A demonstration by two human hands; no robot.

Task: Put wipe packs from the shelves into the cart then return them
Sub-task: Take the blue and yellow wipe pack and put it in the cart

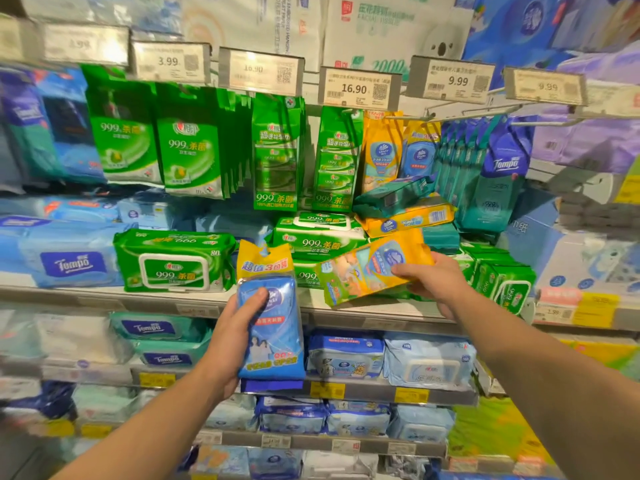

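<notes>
Blue wipe pack [272,327] upright in left hand [230,336] grip; yellow wipe pack [372,271] tilted in right hand [433,284].

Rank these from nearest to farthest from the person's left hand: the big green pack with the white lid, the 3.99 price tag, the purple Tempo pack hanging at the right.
From the left hand:
1. Green pack with white lid, just above it on the shelf.
2. 3.99 price tag, high up, left.
3. Purple Tempo pack, far upper right.

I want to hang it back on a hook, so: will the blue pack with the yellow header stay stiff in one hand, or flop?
The blue pack probably stays fairly firm: it stands upright in the left hand without sagging. Its thin yellow header looks creased, so likely floppy. The glossy film may be slippery.
</notes>
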